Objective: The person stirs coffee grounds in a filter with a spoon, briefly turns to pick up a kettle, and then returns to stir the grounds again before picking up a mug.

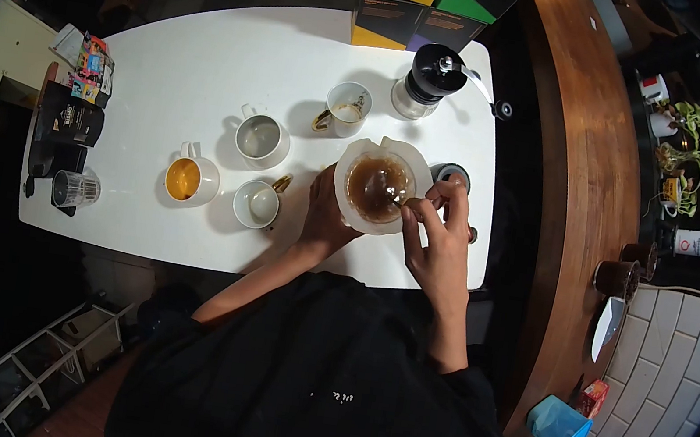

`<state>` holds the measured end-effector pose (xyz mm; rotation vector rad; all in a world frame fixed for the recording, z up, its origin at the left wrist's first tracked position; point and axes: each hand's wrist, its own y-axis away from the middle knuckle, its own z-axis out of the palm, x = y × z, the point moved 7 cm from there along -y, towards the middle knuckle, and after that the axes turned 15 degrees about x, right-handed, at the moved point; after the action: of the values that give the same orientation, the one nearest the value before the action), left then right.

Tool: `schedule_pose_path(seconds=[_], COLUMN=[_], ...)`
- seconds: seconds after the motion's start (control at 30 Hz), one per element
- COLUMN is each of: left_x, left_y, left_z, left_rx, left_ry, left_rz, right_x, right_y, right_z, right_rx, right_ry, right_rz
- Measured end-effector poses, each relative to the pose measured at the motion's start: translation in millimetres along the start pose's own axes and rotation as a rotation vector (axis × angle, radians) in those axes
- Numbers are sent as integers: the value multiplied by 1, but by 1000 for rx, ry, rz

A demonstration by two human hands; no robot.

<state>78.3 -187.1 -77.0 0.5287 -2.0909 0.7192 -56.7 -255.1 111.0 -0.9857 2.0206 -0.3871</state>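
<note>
A pour-over dripper with a pale paper filter [417, 168] stands near the table's front edge, with brown, wet coffee [369, 187] inside it. My left hand [328, 216] is wrapped round the left side of the dripper or the vessel under it; the fingers are partly hidden. Over the right rim, my right hand [439, 244] pinches a thin stirrer [396, 202], its lower end in the coffee. Whether it is a spoon cannot be made out. A dark round lid or container [451, 174] is partly covered behind my right fingers.
Several mugs, including a yellow-lined mug [196, 181] and a grey-lined mug [260, 138], stand left on the white table [183, 73]. Behind is a hand grinder [430, 79], crank pointing right. Black boxes [421, 16] stand at the back; a ribbed glass [75, 189] sits far left.
</note>
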Motion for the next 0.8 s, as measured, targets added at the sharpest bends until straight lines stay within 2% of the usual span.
schedule_pose_path(seconds=[0.13,0.2,0.4,0.47,0.53,0.6,0.7,0.8], left_x=[-3,-4,0,2,0,0,3,13], left_y=[3,4,3,5,5,4,4,3], left_z=[-3,-4,-8,-7,-6,-7,-10,-17], left_rx=[8,15,26,-31,-9,15,21,111], left_ry=[5,-10,64,-23,13,45,45,4], left_rz=[-36,-49,-69,-26,-58,-88,-70,53], right_x=[10,18,42,61,69,75,76,76], right_y=[9,10,14,20,22,24,22,18], right_z=[3,1,-1,4,6,10,7,3], right_rx=[13,72,213,213,216,227,208,211], right_ry=[-53,-139,-156,-311,-347,-551,-577,-580], right_rz=[88,188,262,480,495,615,639,640])
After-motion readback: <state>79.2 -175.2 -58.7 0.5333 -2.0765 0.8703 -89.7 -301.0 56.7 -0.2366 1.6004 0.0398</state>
